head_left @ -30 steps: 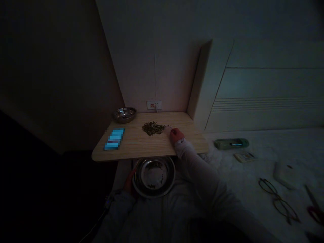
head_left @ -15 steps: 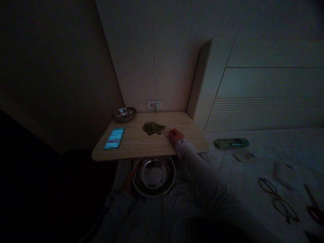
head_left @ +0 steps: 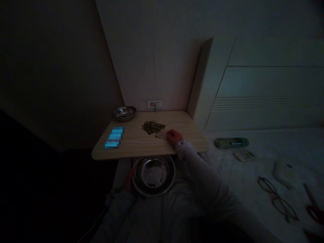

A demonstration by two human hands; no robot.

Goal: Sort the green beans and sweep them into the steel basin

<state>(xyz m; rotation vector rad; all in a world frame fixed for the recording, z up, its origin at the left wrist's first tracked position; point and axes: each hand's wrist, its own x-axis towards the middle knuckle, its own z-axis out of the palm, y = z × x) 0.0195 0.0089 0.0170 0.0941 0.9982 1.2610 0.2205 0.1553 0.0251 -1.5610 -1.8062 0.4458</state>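
Note:
A small heap of dark seeds or beans (head_left: 153, 127) lies on a light wooden bedside table (head_left: 141, 145). My right hand (head_left: 173, 136) rests on the table just right of the heap, fingers curled close over a few loose seeds; whether it grips any is unclear in the dim light. My left hand (head_left: 129, 182) holds the left rim of a large steel bowl (head_left: 154, 175) below the table's front edge. The bowl has a few dark seeds in it.
A smaller steel bowl (head_left: 124, 113) stands at the table's back left, a blue blurred patch (head_left: 113, 137) lies front left. A wall socket (head_left: 154, 104) is behind. On the bed at right lie a green case (head_left: 231, 142), glasses (head_left: 275, 200) and scissors (head_left: 314, 209).
My right hand has slid a little left and toward me along the table, drawing a few seeds out of the heap. The bowl and left hand stay put.

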